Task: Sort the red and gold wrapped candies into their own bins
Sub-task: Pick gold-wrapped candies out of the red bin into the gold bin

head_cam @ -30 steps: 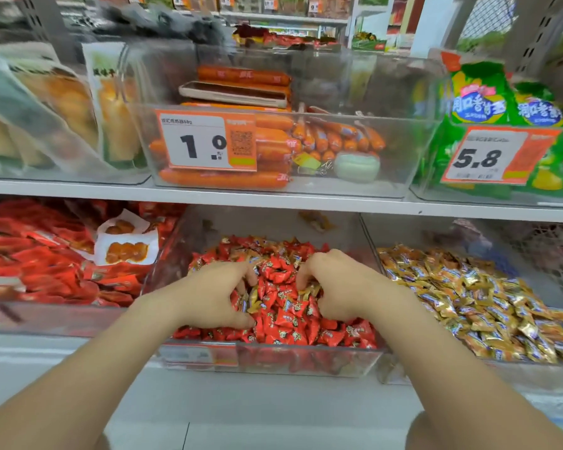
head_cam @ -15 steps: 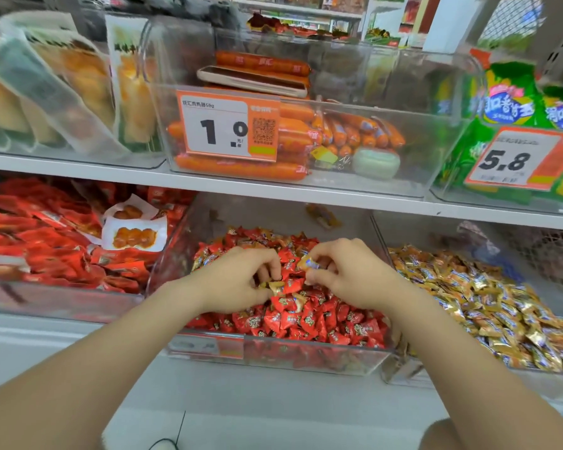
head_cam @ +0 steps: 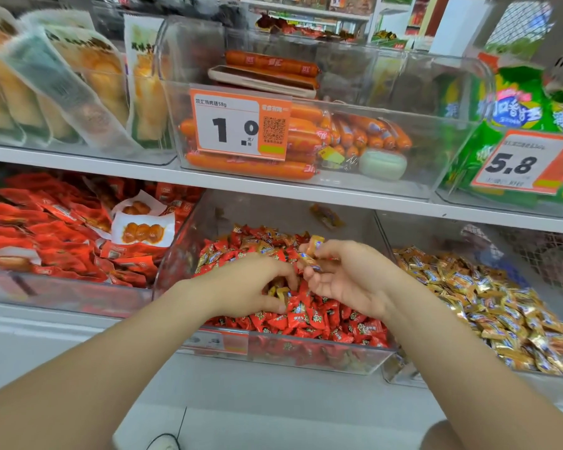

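Observation:
A clear bin [head_cam: 306, 355] on the lower shelf holds a heap of red wrapped candies [head_cam: 309, 316] with a few gold ones mixed in. To its right a second clear bin [head_cam: 400, 375] holds gold wrapped candies [head_cam: 488, 297]. My right hand [head_cam: 348, 280] is palm up over the red heap and pinches gold candies [head_cam: 312, 251] in its fingertips. My left hand [head_cam: 251, 287] lies on the red heap, fingers curled round a gold candy [head_cam: 281, 292].
Left of the red bin stands a bin of red snack packets [head_cam: 46, 235]. The upper shelf [head_cam: 273, 186] carries a clear bin of orange sausages [head_cam: 247, 165] with a price tag, pale snack bags [head_cam: 62, 89] at left and green bags [head_cam: 517, 108] at right.
My right hand has turned palm up and lifted gold candies out of the red heap. My left hand has stayed on the heap, fingers closing on a gold candy. The view moved closer.

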{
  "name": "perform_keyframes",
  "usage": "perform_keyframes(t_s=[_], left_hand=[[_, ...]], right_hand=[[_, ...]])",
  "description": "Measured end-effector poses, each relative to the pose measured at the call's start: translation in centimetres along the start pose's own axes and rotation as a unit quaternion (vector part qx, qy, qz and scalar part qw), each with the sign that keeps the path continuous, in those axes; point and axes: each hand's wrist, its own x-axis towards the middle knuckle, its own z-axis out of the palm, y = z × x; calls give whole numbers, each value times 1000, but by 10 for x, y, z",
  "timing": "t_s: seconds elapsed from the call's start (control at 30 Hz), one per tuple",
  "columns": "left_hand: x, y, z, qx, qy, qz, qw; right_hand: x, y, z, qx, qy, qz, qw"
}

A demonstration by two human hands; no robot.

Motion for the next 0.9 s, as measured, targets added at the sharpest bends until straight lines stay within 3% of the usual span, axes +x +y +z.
perform_keyframes(t_s=[0.1,0.23,0.4,0.47,0.57,0.63,0.77,0.9], left_hand=[[2,3,4,-3,-3,6,1000],[0,-2,-2,-30,19,-21,999],[-10,-5,-19,-113,52,-52,991],[-14,-4,-23,-158,62,-75,983],[-19,-4,-25,-187,71,-124,972],[-19,-4,-26,-184,75,-134,971],[-19,-2,-21,-98,37,-117,988],[-16,-3,-17,-19,-11,-115,993]], right_hand=[[1,-2,2,66,3,37,997],[5,1,2,-22,23,33,999],[6,5,4,-176,19,-77,981],[5,6,-1,-367,33,-141,919],[6,10,-4,-643,2,-200,739],[5,15,-4,-733,-21,-182,655],[11,9,-9,-736,54,-207,642],[6,1,-15,-779,120,-165,593]])
